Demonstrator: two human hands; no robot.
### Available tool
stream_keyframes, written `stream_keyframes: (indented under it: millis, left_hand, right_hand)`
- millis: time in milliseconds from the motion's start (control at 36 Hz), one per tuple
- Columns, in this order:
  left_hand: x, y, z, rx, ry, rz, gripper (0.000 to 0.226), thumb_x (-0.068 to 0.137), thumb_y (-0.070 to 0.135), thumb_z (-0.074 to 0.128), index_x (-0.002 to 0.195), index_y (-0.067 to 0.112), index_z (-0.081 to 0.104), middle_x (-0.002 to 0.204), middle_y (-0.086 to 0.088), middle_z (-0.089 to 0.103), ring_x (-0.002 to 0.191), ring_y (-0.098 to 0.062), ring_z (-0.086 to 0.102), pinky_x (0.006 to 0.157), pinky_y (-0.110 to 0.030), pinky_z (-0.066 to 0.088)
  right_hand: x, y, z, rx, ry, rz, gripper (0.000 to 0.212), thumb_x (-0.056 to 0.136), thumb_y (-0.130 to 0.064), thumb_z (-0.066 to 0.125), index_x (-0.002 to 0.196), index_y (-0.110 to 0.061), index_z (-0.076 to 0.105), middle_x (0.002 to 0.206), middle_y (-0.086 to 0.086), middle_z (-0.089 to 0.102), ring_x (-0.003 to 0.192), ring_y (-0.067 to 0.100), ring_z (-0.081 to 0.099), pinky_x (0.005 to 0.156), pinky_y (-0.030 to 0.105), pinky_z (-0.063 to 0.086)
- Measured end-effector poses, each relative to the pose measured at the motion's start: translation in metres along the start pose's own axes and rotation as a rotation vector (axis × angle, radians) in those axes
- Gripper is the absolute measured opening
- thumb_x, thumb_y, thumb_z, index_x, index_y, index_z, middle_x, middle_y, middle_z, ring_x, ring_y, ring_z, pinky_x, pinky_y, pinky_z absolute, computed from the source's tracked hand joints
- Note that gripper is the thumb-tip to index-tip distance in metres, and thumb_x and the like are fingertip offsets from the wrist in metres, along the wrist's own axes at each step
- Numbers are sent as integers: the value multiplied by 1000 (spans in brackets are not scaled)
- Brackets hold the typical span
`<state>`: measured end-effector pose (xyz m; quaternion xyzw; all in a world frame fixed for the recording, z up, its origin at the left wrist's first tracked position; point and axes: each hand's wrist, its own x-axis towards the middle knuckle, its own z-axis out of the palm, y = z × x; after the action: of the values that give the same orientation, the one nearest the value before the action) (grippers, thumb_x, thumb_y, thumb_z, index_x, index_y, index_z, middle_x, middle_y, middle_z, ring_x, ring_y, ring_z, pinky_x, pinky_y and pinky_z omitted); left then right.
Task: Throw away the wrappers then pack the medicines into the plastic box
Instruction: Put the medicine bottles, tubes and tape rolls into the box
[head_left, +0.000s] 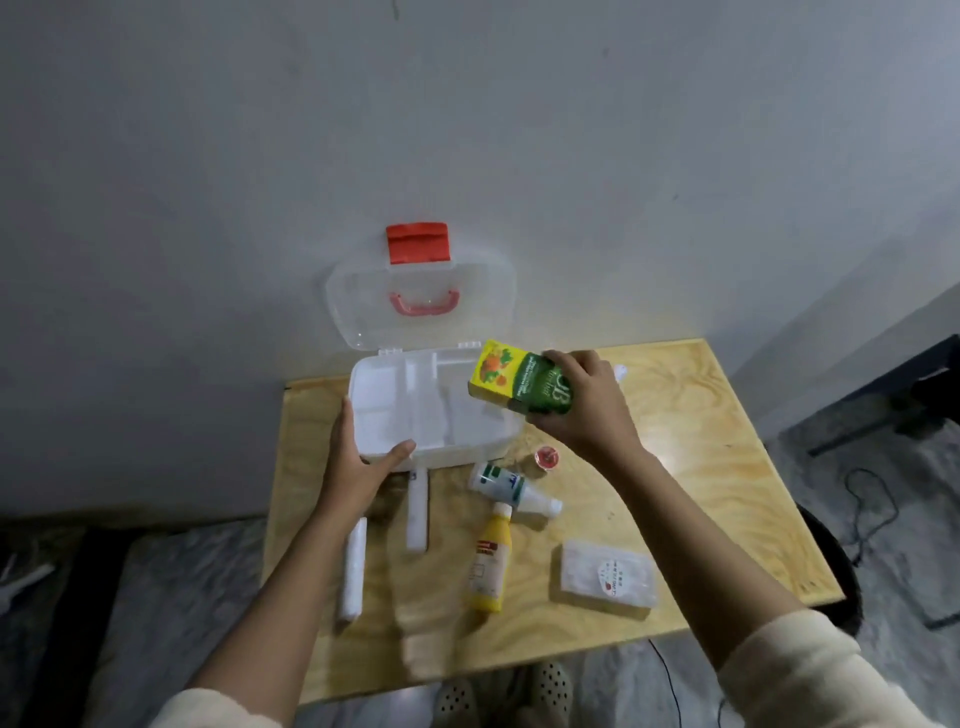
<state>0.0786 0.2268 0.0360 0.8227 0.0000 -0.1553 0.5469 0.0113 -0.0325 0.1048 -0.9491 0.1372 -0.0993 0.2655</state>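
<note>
The open plastic box (436, 410) sits at the counter's (701, 467) eleven o'clock edge. Two bottles (488, 561) lie at its six o'clock, a flat packet (605, 579) at four.

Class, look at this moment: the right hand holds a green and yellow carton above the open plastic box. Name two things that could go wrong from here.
1. The green and yellow carton hangs over the plastic box's right edge in the right hand; released now, it might tip outside.
2. The white bottle and yellow bottle lie on their sides below that arm, so a sweep could roll them.
</note>
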Motion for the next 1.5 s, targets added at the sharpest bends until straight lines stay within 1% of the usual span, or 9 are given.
stream_keyframes:
  millis: [139,417,611,750,1056,1194,1278,1389,1500]
  left_hand:
    - [2,-2,-1,-22,6,-8,104,76,24,79,153,19,10,161,1,13,147,-14,15,119,-38,21]
    - [6,-9,0,-26,25,20,105,72,28,82,153,22,14,159,3,20,145,-13,20,119,-41,24]
    - [7,-12,1,-23,41,40,102,75,25,80,152,22,14,159,5,18,141,-4,17,115,-27,21]
    - [6,-14,1,-54,38,29,104,72,30,80,152,27,14,157,10,19,137,1,17,116,-33,25]
    - [4,-11,3,-55,43,30,100,76,25,78,152,26,13,145,20,21,132,3,17,108,-25,26]
    - [4,-12,2,-45,29,14,101,77,28,77,153,25,9,161,6,13,146,-11,14,118,-41,24]
    - [2,-9,3,-43,31,11,101,79,28,75,153,25,8,161,6,10,147,-13,12,119,-43,22]
    - [-3,-6,7,-9,83,34,97,80,27,74,153,19,11,160,2,11,146,-14,14,115,-30,23]
    - [-5,-6,11,-10,128,36,94,81,27,74,153,16,15,158,-2,14,145,-14,17,116,-28,21]
  right_hand:
    - [34,-24,15,-339,-222,-186,69,75,-36,69,135,-18,40,123,10,49,112,28,43,89,38,41]
    - [57,-44,60,-359,-398,-265,70,72,-45,71,128,-10,45,124,11,52,116,27,45,92,40,44]
    - [63,-41,82,-421,-501,-200,71,76,-34,71,133,-9,37,135,12,47,127,29,39,104,40,35]
    - [60,-39,91,-372,-565,-162,55,81,-4,56,133,-3,38,139,18,35,131,35,30,105,41,35]
    - [65,-34,106,-301,-351,-132,38,79,3,59,115,-5,53,119,12,50,114,31,44,87,43,50]
    - [56,-36,84,-174,-308,-92,43,80,0,55,123,-8,51,122,9,50,113,28,49,72,41,49]
    - [39,-30,62,-42,-129,-68,39,83,-10,60,121,-10,54,122,9,54,107,25,53,80,38,52]
    - [-2,-12,36,130,80,-5,32,82,-13,64,113,-10,59,111,9,59,100,21,54,81,24,42]
    - [-59,21,24,159,135,52,29,80,-12,69,107,-9,60,107,10,60,100,22,55,84,25,41]
